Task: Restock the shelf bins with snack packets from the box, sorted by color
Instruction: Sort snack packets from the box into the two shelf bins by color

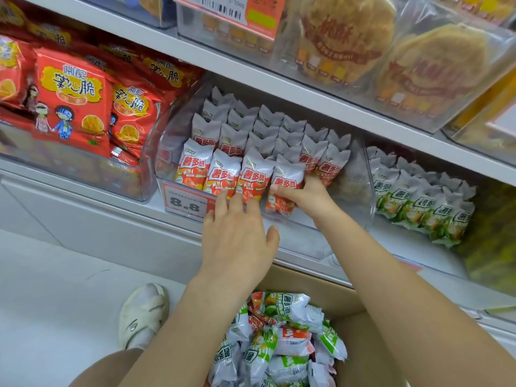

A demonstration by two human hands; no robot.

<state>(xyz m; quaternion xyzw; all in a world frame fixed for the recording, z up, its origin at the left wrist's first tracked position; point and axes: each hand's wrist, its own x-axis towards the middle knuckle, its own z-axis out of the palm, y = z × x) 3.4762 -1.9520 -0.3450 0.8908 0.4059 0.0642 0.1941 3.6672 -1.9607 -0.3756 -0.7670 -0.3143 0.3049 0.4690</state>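
Red packet (pixel 284 188) pinched by right hand (pixel 304 195) at bin (pixel 368 191) front edge.

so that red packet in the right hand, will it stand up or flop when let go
The red packet looks puffy and light, so it probably tips without support. Its neighbours stand only by leaning in packed rows, so wedging it against them should hold it. The glossy film may slip from the right hand.

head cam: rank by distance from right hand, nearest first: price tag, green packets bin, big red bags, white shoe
From the right hand:
1. price tag, just left on the bin front
2. green packets bin, right
3/4. big red bags, upper left, and white shoe, lower left: too close to call
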